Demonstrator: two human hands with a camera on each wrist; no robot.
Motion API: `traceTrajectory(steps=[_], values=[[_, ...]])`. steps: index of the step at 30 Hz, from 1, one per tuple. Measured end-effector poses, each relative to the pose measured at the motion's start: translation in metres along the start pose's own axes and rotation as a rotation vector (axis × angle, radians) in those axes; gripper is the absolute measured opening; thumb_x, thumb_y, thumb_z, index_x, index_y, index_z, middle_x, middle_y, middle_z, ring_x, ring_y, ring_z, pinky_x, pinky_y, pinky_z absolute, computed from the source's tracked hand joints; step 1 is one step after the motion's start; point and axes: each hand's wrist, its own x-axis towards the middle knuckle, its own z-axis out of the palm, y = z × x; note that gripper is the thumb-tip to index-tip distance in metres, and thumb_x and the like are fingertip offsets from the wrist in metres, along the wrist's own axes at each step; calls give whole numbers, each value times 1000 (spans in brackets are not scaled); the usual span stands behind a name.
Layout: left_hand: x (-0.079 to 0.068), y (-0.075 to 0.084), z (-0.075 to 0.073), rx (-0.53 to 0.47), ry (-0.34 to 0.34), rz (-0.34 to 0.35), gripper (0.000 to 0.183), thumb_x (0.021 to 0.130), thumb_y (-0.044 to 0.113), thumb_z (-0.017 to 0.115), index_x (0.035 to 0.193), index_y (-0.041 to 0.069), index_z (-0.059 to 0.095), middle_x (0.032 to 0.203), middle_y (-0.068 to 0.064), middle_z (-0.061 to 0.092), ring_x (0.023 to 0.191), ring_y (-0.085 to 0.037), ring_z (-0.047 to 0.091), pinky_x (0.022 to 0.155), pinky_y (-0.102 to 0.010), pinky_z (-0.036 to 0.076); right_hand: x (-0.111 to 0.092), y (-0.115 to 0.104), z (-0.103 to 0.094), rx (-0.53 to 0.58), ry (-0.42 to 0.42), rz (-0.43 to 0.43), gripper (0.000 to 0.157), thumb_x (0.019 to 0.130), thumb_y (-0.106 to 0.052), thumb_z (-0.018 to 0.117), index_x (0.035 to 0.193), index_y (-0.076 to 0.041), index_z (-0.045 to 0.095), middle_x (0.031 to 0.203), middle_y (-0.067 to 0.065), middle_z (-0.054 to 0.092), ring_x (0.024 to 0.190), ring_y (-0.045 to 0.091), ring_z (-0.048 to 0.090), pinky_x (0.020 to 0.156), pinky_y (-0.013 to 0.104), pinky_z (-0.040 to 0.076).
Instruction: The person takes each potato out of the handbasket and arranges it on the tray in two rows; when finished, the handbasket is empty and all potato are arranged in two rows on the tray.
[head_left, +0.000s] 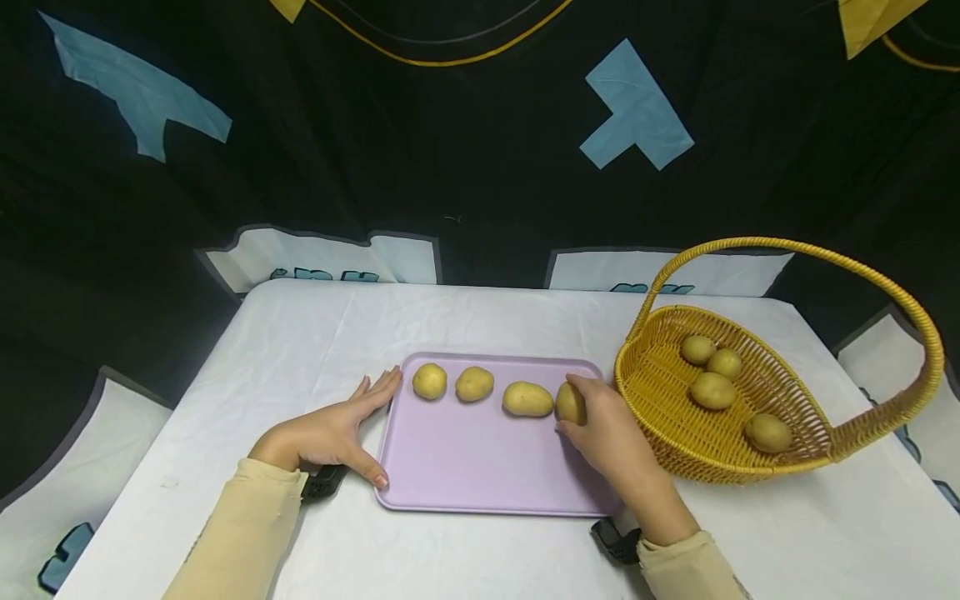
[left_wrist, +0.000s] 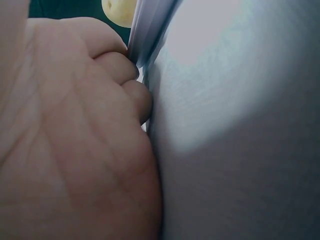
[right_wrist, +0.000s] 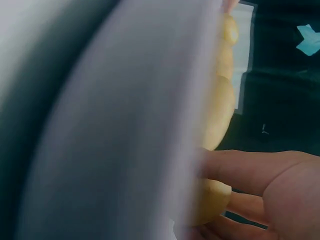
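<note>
A lilac tray (head_left: 480,475) lies on the white-covered table, with a row of potatoes along its far side. My right hand (head_left: 611,429) pinches the rightmost potato (head_left: 570,403) between thumb and fingers, at the row's right end. That held potato (right_wrist: 212,202) also shows behind the thumb in the right wrist view. Beside it lies an oblong potato (head_left: 527,399); farther left are a rounder potato (head_left: 474,384) and the leftmost potato (head_left: 430,381). My left hand (head_left: 337,429) rests at the tray's left edge, thumb and fingers spread along the rim.
To the right of the tray stands a yellow wicker basket (head_left: 660,417) with a tall arched handle (head_left: 795,243). Several potatoes (head_left: 712,390) lie inside it. A dark curtain (head_left: 480,167) with blue and white shapes hangs behind the table.
</note>
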Motion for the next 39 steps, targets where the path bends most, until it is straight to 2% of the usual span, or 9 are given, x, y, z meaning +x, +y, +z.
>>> traceTrajectory(steps=[10,22,26,30,34,39], values=[[0,0,0,1,14,2,144,56,32,99,163,10,6,167,-14,-5,147,-44,-20,112,-68,-8,3,7,6,21,42,-15,59,84,-8,82,133,9,57,129,26,61,120,39,58,103,52,44],[1,1,0,12,14,-11,144,55,34,99,163,12,5,167,-14,-5,147,-43,-20,112,-68,-8,1,1,2,46,40,-4,73,79,-12,87,140,6,52,135,25,58,122,37,56,102,50,45],[0,1,0,4,14,-10,144,56,32,99,163,11,5,167,-15,-5,147,-44,-20,112,-69,-9,-2,-6,-10,75,-1,-2,72,79,-12,86,140,5,52,138,25,56,124,41,54,103,53,44],[0,0,0,-1,11,-6,144,56,32,99,163,11,4,167,-15,-5,147,-44,-20,111,-69,-9,-5,-12,-28,165,-30,13,69,81,-13,85,140,2,53,139,27,54,119,45,57,99,54,48],[2,0,1,6,14,-14,146,55,35,99,163,11,5,167,-14,-5,147,-43,-19,111,-69,-8,-9,-16,-47,216,-33,49,66,82,-18,84,140,-3,56,139,25,55,115,45,61,97,54,50],[3,-1,1,7,15,-24,147,54,36,99,163,12,5,167,-13,-5,148,-42,-19,112,-69,-8,-13,-11,-68,247,-12,57,65,83,-17,84,140,-3,56,139,24,56,116,44,61,96,53,51]])
